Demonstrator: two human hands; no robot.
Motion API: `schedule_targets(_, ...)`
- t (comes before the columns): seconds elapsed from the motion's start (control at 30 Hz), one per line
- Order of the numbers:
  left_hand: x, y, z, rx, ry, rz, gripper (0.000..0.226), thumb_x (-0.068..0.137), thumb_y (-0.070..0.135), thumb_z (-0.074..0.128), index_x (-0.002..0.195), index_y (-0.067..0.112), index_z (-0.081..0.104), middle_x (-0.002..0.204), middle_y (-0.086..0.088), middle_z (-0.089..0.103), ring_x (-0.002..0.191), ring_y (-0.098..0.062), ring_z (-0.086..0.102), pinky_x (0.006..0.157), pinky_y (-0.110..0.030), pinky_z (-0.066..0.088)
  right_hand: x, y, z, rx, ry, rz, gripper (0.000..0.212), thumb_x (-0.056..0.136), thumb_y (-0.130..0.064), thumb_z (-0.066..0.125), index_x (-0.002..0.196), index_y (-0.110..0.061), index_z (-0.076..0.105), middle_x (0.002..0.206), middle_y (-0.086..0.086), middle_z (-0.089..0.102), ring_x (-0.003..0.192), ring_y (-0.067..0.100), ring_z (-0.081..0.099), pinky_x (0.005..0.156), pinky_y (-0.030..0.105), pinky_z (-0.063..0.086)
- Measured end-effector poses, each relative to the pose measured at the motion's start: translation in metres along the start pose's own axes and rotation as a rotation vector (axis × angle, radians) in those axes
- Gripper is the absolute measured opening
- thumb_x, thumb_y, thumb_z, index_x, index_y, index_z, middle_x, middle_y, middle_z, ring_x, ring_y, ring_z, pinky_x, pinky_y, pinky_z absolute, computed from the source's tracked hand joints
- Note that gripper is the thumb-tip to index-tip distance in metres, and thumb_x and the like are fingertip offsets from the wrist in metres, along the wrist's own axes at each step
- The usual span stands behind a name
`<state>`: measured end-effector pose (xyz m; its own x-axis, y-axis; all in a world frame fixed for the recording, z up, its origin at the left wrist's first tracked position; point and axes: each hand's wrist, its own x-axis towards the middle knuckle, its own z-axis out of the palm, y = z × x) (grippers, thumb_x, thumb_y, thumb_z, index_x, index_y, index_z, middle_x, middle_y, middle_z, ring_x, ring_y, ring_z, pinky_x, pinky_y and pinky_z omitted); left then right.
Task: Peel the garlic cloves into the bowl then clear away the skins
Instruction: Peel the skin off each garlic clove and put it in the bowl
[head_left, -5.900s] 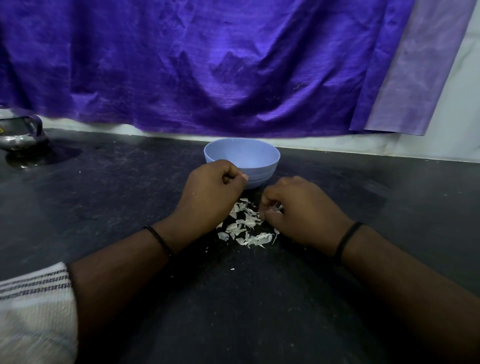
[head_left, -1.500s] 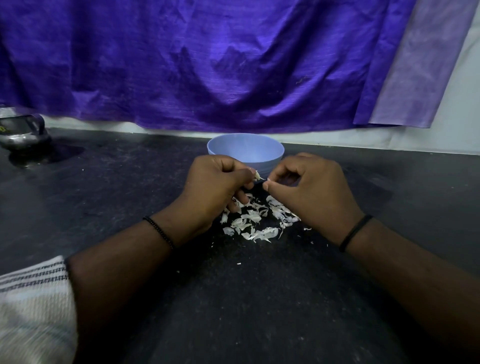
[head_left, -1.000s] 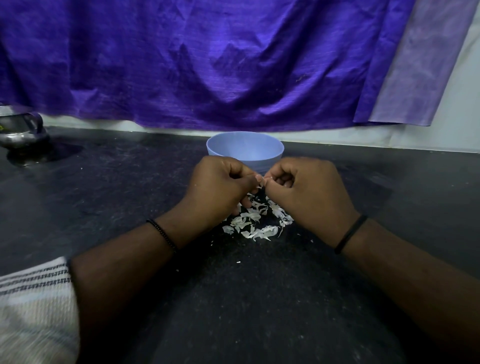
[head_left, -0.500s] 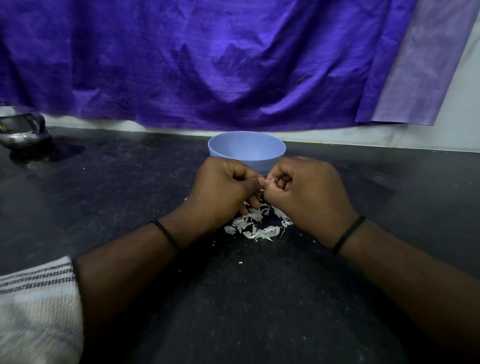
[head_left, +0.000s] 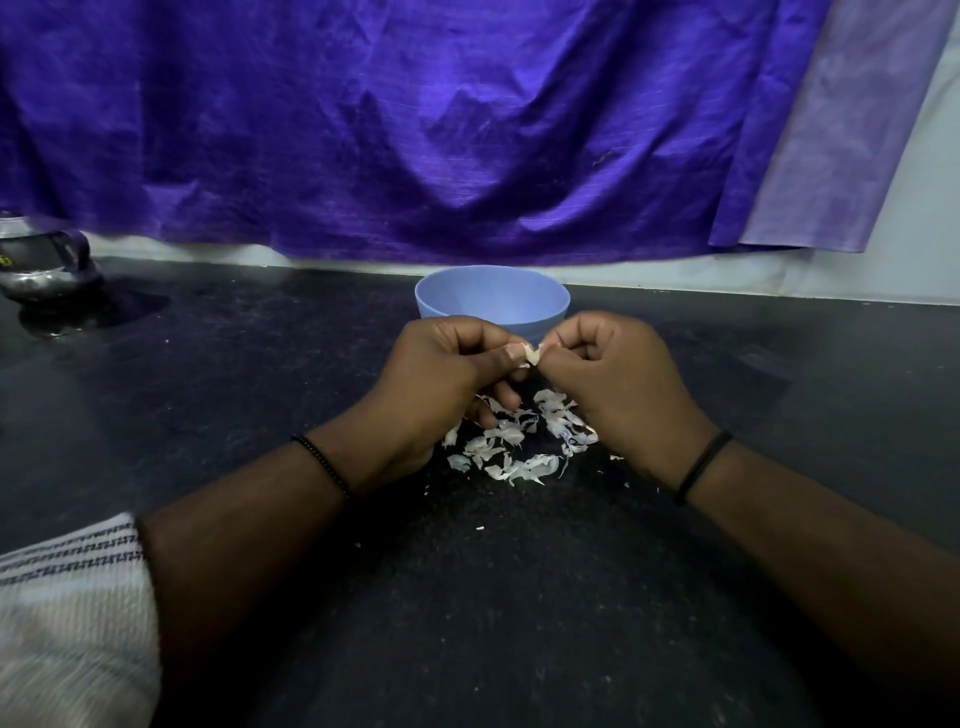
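Note:
A light blue bowl (head_left: 492, 299) stands on the dark counter, just beyond my hands; its inside is hidden from this angle. My left hand (head_left: 441, 374) and my right hand (head_left: 613, 379) meet in front of the bowl, both with curled fingers. Between their thumbs and fingertips they pinch a small pale garlic clove (head_left: 532, 354), of which only a sliver shows. Below the hands lies a pile of white garlic skins (head_left: 514, 441) on the counter.
The black counter (head_left: 467, 597) stretches wide on all sides, with a few skin flecks near the pile. A shiny metal vessel (head_left: 44, 273) sits at the far left. A purple cloth (head_left: 415, 130) hangs along the back wall.
Both hands came up off the skin pile and closed together in front of the bowl. They have stayed there, working the clove, with only small shifts in the last second.

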<state>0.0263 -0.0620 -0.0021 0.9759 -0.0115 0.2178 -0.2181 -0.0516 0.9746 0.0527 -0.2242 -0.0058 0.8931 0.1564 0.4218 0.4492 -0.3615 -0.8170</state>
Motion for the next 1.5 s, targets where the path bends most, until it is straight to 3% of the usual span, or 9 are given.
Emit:
schedule_targets(0.27,0.0031,-0.0022,-0.0036,-0.053,0.039,-0.042,0.009,0.090,0.007,0.067,0.091,0.002,0.074,0.079,-0.011,0.070,0.057,-0.017,0.061,0.043,-0.025,0.045,0.0018,0.0014,-0.0007,0.021,0.049,0.038,0.012,0.086,-0.016,0.064,0.074,-0.015,0.067,0.067,0.004,0.067,0.066,0.028,0.062,0.062,0.042,0.052)
schedule_targets(0.33,0.0030,-0.0027,-0.0033,-0.036,0.044,-0.033,0.010,0.090,0.008,0.067,0.093,0.001,0.074,0.079,-0.011,0.070,0.057,-0.017,0.061,0.043,-0.026,0.044,0.0008,0.0020,-0.0026,-0.038,0.018,0.019,0.011,0.085,-0.018,0.066,0.074,-0.014,0.068,0.069,0.007,0.069,0.064,0.026,0.062,0.060,0.039,0.051)
schedule_targets(0.47,0.0031,-0.0034,-0.0030,-0.016,0.055,-0.017,0.011,0.091,0.009,0.067,0.094,0.000,0.073,0.080,-0.012,0.070,0.055,-0.017,0.060,0.043,-0.026,0.043,-0.0008,0.0030,-0.0039,-0.081,-0.004,-0.020,0.017,0.084,-0.028,0.074,0.073,-0.016,0.068,0.062,-0.002,0.065,0.052,0.003,0.049,0.052,0.018,0.040)
schedule_targets(0.67,0.0032,-0.0058,-0.0024,0.025,0.055,-0.003,0.009,0.091,0.009,0.067,0.093,0.003,0.074,0.076,-0.012,0.067,0.054,-0.017,0.060,0.042,-0.025,0.043,-0.0009,0.0040,-0.0026,-0.025,-0.013,-0.042,0.009,0.086,-0.024,0.076,0.079,-0.019,0.074,0.065,-0.007,0.069,0.053,-0.002,0.054,0.052,0.012,0.040)
schedule_targets(0.83,0.0033,-0.0066,-0.0007,0.148,0.080,0.038,0.009,0.092,0.009,0.067,0.086,0.005,0.073,0.067,-0.005,0.067,0.046,-0.012,0.057,0.039,-0.024,0.042,-0.0006,0.0063,-0.0038,-0.081,0.011,-0.072,0.009,0.085,-0.020,0.076,0.077,-0.020,0.073,0.062,-0.007,0.067,0.052,-0.001,0.053,0.052,0.013,0.041)
schedule_targets(1.0,-0.0003,-0.0045,-0.0009,0.286,0.117,0.148,0.006,0.089,0.012,0.072,0.093,0.011,0.075,0.055,0.005,0.065,0.044,-0.006,0.057,0.039,-0.017,0.041,-0.0008,0.0070,-0.0040,-0.136,-0.002,-0.102,0.010,0.084,-0.022,0.076,0.076,-0.021,0.072,0.063,-0.008,0.067,0.054,-0.001,0.056,0.054,0.015,0.045)
schedule_targets(1.13,-0.0013,-0.0031,-0.0023,0.427,0.120,0.221,0.005,0.088,0.013,0.073,0.086,0.014,0.077,0.054,0.014,0.065,0.044,0.002,0.055,0.044,-0.011,0.040,-0.0009,0.0068,-0.0043,-0.156,-0.016,-0.133,0.009,0.085,-0.021,0.076,0.077,-0.020,0.072,0.065,-0.008,0.068,0.056,-0.001,0.058,0.056,0.014,0.047)
schedule_targets(1.23,-0.0017,-0.0024,-0.0038,0.551,0.127,0.283,0.006,0.085,0.015,0.075,0.081,0.018,0.078,0.058,0.017,0.066,0.052,0.002,0.061,0.051,-0.014,0.047,-0.0016,0.0071,-0.0038,-0.156,-0.029,-0.147,0.008,0.084,-0.019,0.076,0.077,-0.019,0.073,0.065,-0.008,0.069,0.057,0.000,0.059,0.056,0.014,0.048)
schedule_targets(1.5,0.0001,0.0006,-0.0031,0.638,0.142,0.234,0.008,0.081,0.013,0.077,0.073,0.016,0.078,0.053,0.016,0.065,0.044,0.004,0.058,0.044,-0.009,0.042,-0.0014,0.0067,-0.0028,-0.186,-0.048,-0.158,0.008,0.083,-0.020,0.078,0.075,-0.022,0.075,0.065,-0.014,0.069,0.056,-0.002,0.061,0.056,0.012,0.046)
